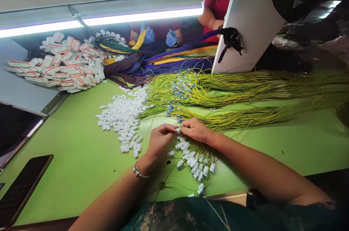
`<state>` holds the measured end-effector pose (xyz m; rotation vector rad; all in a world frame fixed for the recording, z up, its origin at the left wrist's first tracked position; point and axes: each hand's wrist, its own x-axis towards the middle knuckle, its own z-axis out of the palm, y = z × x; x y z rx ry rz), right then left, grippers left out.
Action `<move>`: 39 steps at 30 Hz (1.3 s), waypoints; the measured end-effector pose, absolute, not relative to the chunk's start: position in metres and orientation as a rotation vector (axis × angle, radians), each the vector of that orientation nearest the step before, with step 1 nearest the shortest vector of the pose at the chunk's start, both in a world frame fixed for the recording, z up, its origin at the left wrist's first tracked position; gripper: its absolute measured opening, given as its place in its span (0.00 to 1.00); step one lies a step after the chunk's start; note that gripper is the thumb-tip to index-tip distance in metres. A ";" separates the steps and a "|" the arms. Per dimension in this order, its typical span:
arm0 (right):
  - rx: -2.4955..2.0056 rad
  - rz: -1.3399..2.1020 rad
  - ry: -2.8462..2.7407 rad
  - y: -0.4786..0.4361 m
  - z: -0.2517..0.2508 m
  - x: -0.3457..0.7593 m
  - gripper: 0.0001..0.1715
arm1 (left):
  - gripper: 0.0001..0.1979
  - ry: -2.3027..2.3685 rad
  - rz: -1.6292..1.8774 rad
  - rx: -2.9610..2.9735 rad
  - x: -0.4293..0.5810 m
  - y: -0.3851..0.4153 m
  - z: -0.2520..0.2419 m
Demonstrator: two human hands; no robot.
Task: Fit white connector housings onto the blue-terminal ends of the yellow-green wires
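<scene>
My left hand is closed, pinching a small white plastic connector at its fingertips. At the connector's other side, my right hand is closed in a pinch on a yellow-green wire, mostly covered by the fingers. Just below both hands lies a cluster of wired white connectors, their thin wires running up beneath my right hand. Behind the hands, bundled yellow-green wires end in blue-tipped terminals. Left of them spreads a heap of loose white connectors.
A dark phone lies on the green tabletop at left. Labelled white pieces are piled at the back left by purple wires. Beneath the lamp, a co-worker's blue-gloved hands show. A white panel stands right.
</scene>
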<state>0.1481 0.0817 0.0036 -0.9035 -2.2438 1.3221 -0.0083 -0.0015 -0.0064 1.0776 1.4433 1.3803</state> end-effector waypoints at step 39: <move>-0.992 1.253 -2.098 0.083 -0.016 0.150 0.07 | 0.10 1.993 0.946 2.359 -0.098 -0.009 -0.001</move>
